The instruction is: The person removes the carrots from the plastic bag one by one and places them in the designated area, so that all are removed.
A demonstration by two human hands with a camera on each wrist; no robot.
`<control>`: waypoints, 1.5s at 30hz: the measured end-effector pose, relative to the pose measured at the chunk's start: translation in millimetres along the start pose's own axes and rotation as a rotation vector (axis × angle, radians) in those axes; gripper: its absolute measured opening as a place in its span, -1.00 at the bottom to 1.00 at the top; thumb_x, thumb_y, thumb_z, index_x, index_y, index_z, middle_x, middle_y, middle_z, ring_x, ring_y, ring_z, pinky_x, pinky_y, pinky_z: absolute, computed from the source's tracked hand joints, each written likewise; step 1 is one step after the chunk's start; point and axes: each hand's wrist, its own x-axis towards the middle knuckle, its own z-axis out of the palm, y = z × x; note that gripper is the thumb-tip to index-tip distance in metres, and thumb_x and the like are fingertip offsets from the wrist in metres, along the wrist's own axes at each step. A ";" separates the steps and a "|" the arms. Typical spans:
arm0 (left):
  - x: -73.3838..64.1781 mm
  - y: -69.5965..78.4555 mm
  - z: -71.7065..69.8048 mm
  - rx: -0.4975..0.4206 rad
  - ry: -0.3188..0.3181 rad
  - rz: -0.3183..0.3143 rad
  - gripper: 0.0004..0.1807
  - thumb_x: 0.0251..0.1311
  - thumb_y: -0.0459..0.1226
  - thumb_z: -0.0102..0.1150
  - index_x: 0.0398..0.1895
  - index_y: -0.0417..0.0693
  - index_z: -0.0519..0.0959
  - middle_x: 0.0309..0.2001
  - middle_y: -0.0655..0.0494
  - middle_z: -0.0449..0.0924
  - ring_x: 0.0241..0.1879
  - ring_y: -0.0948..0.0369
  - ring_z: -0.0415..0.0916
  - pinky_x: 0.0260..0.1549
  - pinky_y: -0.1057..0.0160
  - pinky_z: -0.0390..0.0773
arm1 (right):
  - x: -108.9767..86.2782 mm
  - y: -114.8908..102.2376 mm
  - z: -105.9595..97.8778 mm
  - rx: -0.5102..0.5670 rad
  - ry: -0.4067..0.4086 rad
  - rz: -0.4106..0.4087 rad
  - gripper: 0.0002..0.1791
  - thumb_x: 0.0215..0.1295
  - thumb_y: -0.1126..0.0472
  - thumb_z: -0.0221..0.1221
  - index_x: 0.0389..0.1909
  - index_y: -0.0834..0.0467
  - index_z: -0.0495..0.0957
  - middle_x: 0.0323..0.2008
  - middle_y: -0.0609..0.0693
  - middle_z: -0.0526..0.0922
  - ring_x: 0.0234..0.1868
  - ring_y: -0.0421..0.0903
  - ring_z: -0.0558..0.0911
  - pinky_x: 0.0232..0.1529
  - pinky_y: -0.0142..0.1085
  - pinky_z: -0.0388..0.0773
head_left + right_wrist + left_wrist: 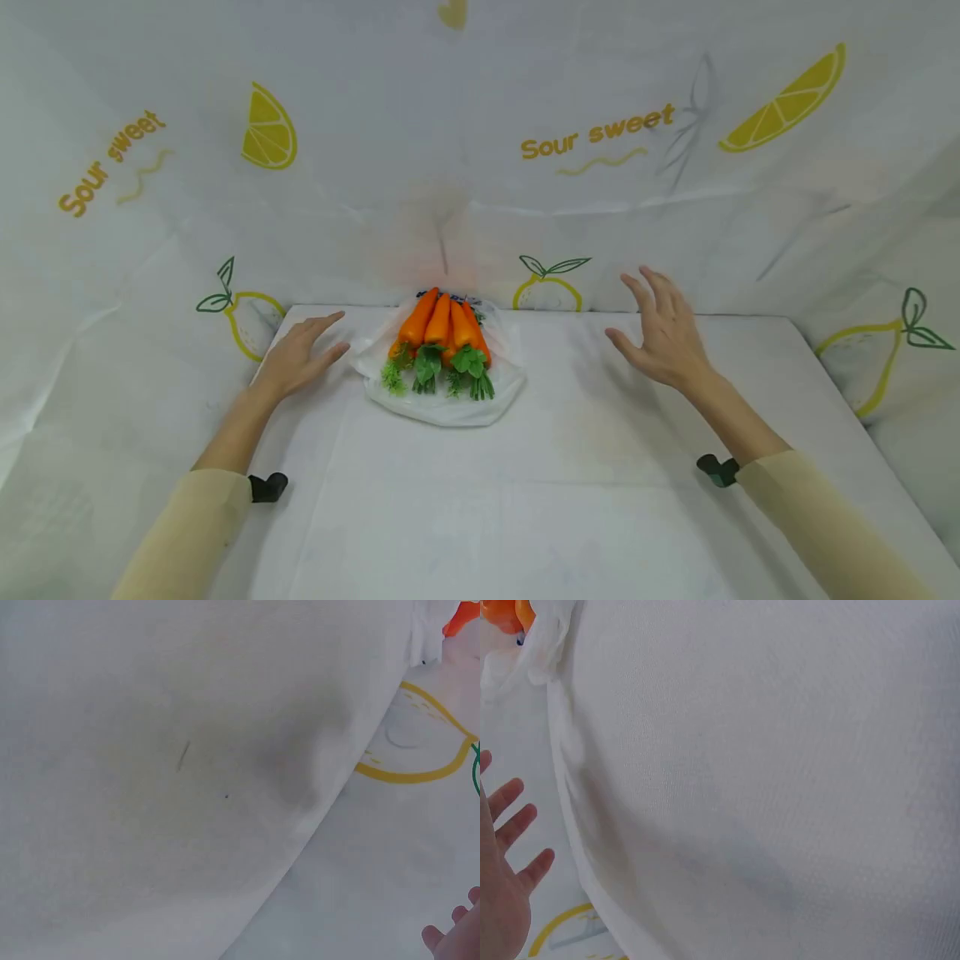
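Several orange carrots [438, 321] with green leafy tops lie in a bunch on a white plastic bag [427, 410] near the table's far edge. Left of the bag, my left hand [300, 354] hovers with fingers extended and thumb apart, holding nothing. My right hand [663, 333] is raised over the table to the right of the carrots, fingers spread, also holding nothing. In the left wrist view the left hand [502, 877] shows at the edge, with a corner of the bag [544, 652] above. Only fingertips of the right hand [454, 941] appear in the right wrist view.
The white-covered table [480, 517] meets a white backdrop [375, 125] printed with lemons and lettering. A dark strap piece [268, 487] sits at the left wrist, and another dark piece [717, 470] at the right wrist.
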 end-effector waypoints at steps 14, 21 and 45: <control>2.8 2.4 12.2 -0.394 -0.040 0.106 -0.46 0.57 -0.25 0.23 0.54 -0.11 0.50 0.34 -0.27 0.67 0.21 -0.22 0.70 0.20 -0.12 0.73 | 15.6 -37.8 8.0 0.321 -0.145 0.015 -0.11 0.38 0.12 0.37 0.65 0.16 0.20 0.67 0.37 0.13 0.68 0.43 0.10 0.50 0.57 0.16; 2.6 -0.2 16.4 -0.443 -0.081 0.081 -0.51 0.56 -0.25 0.25 0.49 -0.11 0.57 0.43 -0.20 0.62 0.21 -0.12 0.67 0.12 0.48 0.59 | 29.8 -55.2 12.6 0.438 -0.247 0.061 -0.13 0.48 0.08 0.32 0.69 0.13 0.15 0.73 0.27 0.06 0.74 0.35 0.01 0.56 0.58 0.06; 7.0 3.5 28.9 -0.421 -0.218 0.037 -0.46 0.34 -0.15 0.52 0.36 0.00 0.68 0.42 -0.15 0.63 0.45 -0.15 0.52 0.50 -0.24 0.44 | 84.5 -123.4 40.3 0.786 -0.539 0.102 -0.23 0.57 0.12 0.29 0.68 0.08 0.20 0.66 0.19 0.25 0.63 0.39 0.28 0.55 0.30 0.44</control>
